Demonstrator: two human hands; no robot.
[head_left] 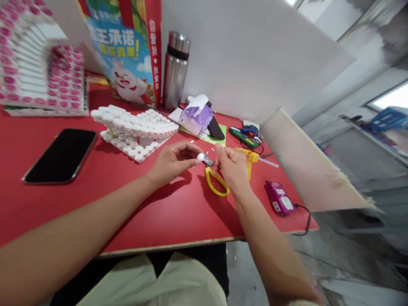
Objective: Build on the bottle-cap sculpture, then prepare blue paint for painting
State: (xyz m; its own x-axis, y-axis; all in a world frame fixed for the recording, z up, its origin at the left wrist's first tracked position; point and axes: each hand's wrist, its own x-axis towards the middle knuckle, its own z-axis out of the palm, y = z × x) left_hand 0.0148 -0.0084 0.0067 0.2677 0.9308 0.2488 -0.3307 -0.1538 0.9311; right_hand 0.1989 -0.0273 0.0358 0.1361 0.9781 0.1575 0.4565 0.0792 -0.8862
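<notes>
Table (165, 231): red, against a pale wall (236, 68); bag (127, 46) and flask (176, 80) stand at the far side, phone (60, 156) lies at the left, purple box (279, 198) at the right.
White piece (200, 157): above the table's middle, between both hands, to the right of the white model (137, 123).
Left hand (174, 165): closed in a pinch, thumb and fingertips on the white piece.
Right hand (232, 165): curled, seemingly pinching the metal tool (208, 160), whose tip meets or nearly meets the white piece; I cannot tell which.
Yellow loop (216, 193): just nearer than the metal tool; whether they join is unclear.
White piece's feel: probably very light, perhaps crumbly, judging by the white bits (213, 149) on the table; a hard squeeze could mark it.
White piece's hold: by its outer edge, fingertips only, clear of the metal.
Metal tool's feel: stiff, likely smooth and slippery; best gripped well back from the tip.
</notes>
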